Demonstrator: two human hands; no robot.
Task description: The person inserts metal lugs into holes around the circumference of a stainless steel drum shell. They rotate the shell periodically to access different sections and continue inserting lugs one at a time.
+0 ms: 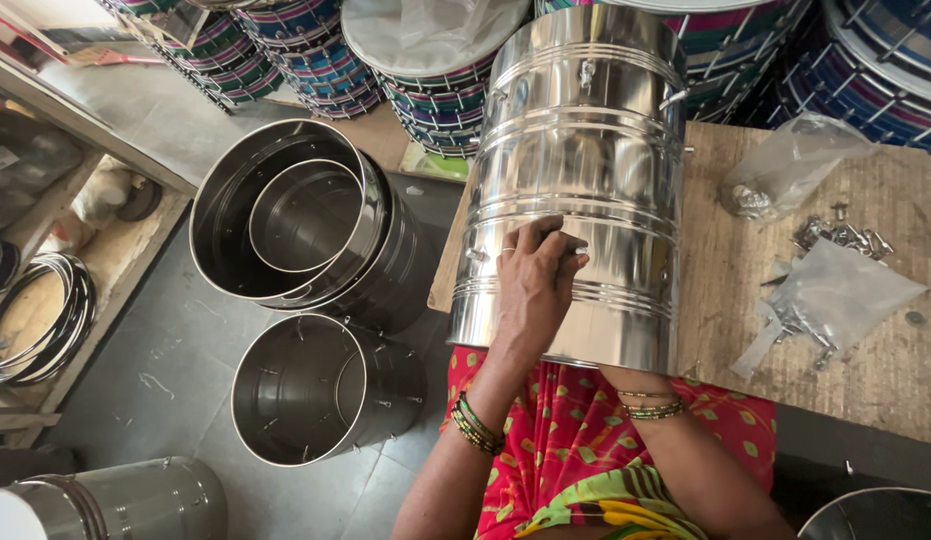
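Note:
A tall shiny steel drum shell (586,150) lies on its side across a wooden board (886,370), its open end toward me. My left hand (534,285) rests on the shell's outer wall, fingertips pinched at a small metal fitting on its side. My right arm reaches up into the open end; its wrist with bangles (651,405) shows, while the hand itself is hidden inside the shell.
Clear plastic bags (836,295) and loose metal hardware (841,235) lie on the board's right part. Empty steel shells (316,385) and nested ones (286,215) stand on the grey floor at left. Striped finished drums (426,90) are stacked behind. Metal hoops (46,310) lean at far left.

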